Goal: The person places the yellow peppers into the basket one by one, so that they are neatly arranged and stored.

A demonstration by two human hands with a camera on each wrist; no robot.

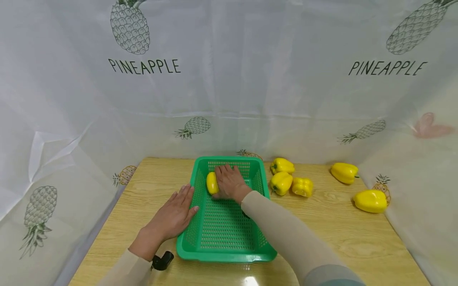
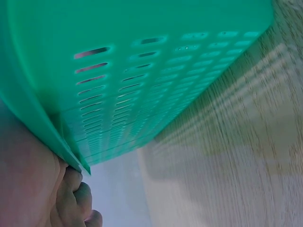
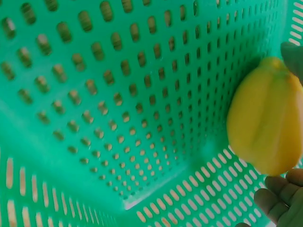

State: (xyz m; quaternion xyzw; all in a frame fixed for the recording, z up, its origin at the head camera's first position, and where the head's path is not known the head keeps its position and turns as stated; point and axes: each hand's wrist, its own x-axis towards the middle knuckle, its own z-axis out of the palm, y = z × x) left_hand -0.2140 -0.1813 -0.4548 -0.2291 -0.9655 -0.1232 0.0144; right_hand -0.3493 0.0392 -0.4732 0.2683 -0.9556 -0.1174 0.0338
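Note:
A green plastic basket (image 1: 229, 257) with slotted walls stands on the table. Inside it, near its far left corner, lies a yellow bell pepper (image 1: 212, 183). My right hand (image 1: 229, 183) reaches into the basket beside this pepper. In the right wrist view, the thumb is at one end of the pepper (image 3: 265, 118) and the spread fingers (image 3: 279, 196) are at the other, the pepper bulging out past the fingertips. My left hand (image 1: 175, 214) rests along the basket's left rim, fingers extended, thumb at the edge. The left wrist view shows it against the rim's outer side.
Three yellow bell peppers (image 1: 281, 183) sit close together on the wooden table (image 1: 336, 230), just right of the basket. Farther right lie a bell pepper (image 1: 344, 173) and another bell pepper (image 1: 371, 201) near the table's edge. A pineapple-printed white sheet (image 1: 243, 79) hangs behind and at both sides.

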